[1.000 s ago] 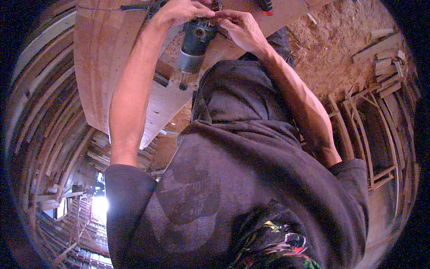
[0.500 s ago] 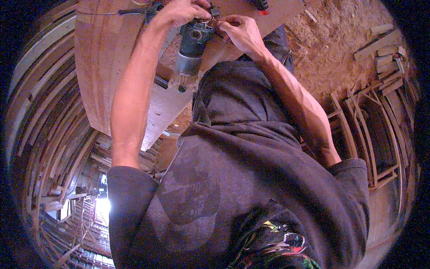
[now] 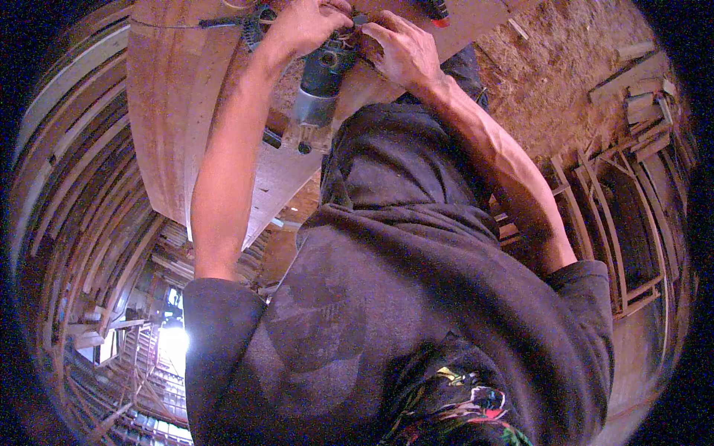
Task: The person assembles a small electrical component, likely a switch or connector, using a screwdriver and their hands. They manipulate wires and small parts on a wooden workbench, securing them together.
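Note:
A power tool (image 3: 318, 82) with a dark housing and a grey metal cylinder lies on the wooden board at the top of the view. Its far end looks opened, and in the earlier frame thin wires show there. My left hand (image 3: 309, 28) is bent over that end, its fingers closed; what they grip is hidden. My right hand (image 3: 405, 52) is on the other side, fingers curled inward with the tips by a small dark piece (image 3: 360, 19). Whatever those fingers pinch is too small to make out. A black ribbed part (image 3: 255, 28) sits left of my left wrist.
The wooden board (image 3: 167, 111) spans the upper left, crossed by a dark cable (image 3: 216, 24). A black and red object (image 3: 440, 13) lies near its far edge. Sawdust (image 3: 543, 74) covers the ground at right, with wood offcuts (image 3: 643, 108) and wooden frames (image 3: 632, 223). Stacked planks (image 3: 82, 186) line the left.
My right hand has turned and its fingers have lifted slightly toward the tool's far end. My left hand has shifted a little to the right, covering more of that end.

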The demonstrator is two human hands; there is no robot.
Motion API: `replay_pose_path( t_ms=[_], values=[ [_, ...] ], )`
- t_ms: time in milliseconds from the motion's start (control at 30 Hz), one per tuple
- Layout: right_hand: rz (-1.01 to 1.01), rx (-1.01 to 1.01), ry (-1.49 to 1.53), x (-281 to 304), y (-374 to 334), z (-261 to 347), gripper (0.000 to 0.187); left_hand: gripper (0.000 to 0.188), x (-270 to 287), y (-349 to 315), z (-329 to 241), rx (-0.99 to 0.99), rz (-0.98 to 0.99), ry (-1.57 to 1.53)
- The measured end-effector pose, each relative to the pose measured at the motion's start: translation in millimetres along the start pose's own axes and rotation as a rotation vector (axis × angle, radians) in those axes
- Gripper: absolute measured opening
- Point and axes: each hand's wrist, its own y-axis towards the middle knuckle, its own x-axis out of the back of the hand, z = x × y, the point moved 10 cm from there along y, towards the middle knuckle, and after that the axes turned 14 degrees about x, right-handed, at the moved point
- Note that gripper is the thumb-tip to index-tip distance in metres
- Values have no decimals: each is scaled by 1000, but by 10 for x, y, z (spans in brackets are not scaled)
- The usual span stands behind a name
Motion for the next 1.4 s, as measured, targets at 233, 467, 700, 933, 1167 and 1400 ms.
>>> replay_pose_path(
  t_ms=[233, 467, 700, 933, 1167, 1400],
  values=[
    [114, 19, -77, -85, 145, 25, 40, 25, 284, -722, -37, 166, -691, 29],
    [48, -86, 224, 32, 143, 6, 33, 25, 90, -846, -176, -149, -933, 293],
    [-126, -149, 239, -53, 4, -123, 22, 28, -111, -435, -191, 69, -605, 668],
    [-190, -331, 293, 205, 12, -315, 26, 28, -134, -384, -95, 162, -498, 648],
    [225, -448, 500, -162, 218, -351, 45, 26, -73, -428, 29, 15, -532, 518],
    [121, -580, 888, -235, 36, -376, 47, 21, -66, -512, -3, -78, -562, 388]
  ],
)
